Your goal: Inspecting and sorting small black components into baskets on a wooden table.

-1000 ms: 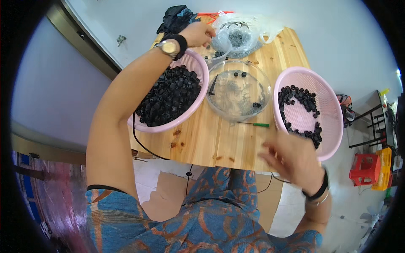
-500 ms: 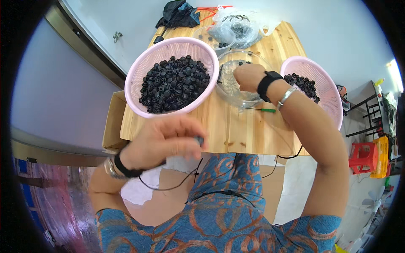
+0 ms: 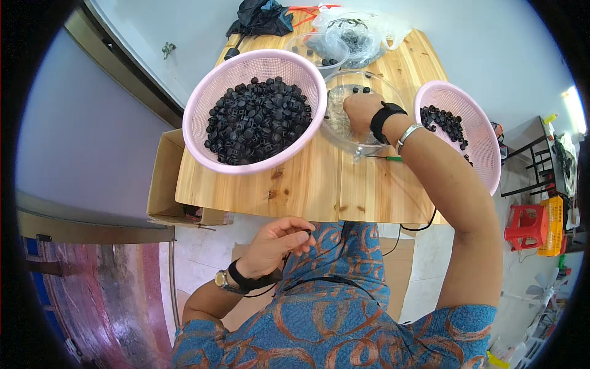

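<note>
pale walls (image 3: pixel 485 46) back a wooden table (image 3: pixel 301 194); left hand (image 3: pixel 275 247) pinches a black piece (image 3: pixel 308 232), grip of right hand (image 3: pixel 362 114) cannot be told.

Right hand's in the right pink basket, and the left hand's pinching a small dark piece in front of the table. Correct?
Not quite: the head view shows the right hand at the clear round dish, not in the right pink basket. The left hand is pinching a small dark piece, as you say.
</note>
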`<action>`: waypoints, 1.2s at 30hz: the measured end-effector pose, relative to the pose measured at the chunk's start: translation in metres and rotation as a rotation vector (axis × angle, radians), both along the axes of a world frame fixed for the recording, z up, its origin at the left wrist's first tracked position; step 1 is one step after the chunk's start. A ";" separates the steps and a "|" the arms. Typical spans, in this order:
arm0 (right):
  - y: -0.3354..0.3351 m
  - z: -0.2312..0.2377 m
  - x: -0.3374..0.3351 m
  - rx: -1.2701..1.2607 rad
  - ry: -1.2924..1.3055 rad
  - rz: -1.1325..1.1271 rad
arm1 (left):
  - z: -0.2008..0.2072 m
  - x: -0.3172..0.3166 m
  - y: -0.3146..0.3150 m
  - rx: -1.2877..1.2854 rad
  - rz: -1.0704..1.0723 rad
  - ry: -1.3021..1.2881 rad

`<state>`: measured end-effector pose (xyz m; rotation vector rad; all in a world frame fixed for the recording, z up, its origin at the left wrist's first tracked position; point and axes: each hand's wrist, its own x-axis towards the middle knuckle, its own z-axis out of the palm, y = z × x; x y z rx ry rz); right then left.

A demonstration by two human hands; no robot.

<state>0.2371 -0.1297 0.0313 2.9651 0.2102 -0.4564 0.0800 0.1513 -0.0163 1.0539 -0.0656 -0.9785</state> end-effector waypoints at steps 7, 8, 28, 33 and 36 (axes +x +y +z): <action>-0.021 0.011 0.005 0.326 0.002 -0.190 | 0.004 0.007 -0.022 -0.152 0.078 0.014; -0.021 0.014 0.006 0.434 0.021 -0.211 | 0.004 0.008 -0.023 -0.200 0.102 0.013; -0.010 -0.007 0.010 0.230 -0.124 -0.090 | -0.005 -0.012 -0.021 -0.181 0.134 0.086; -0.010 0.002 0.016 0.354 -0.036 -0.136 | -0.007 -0.012 -0.020 -0.200 0.154 0.074; -0.011 -0.011 0.023 0.313 -0.162 0.002 | -0.008 -0.013 -0.024 -0.186 0.150 0.069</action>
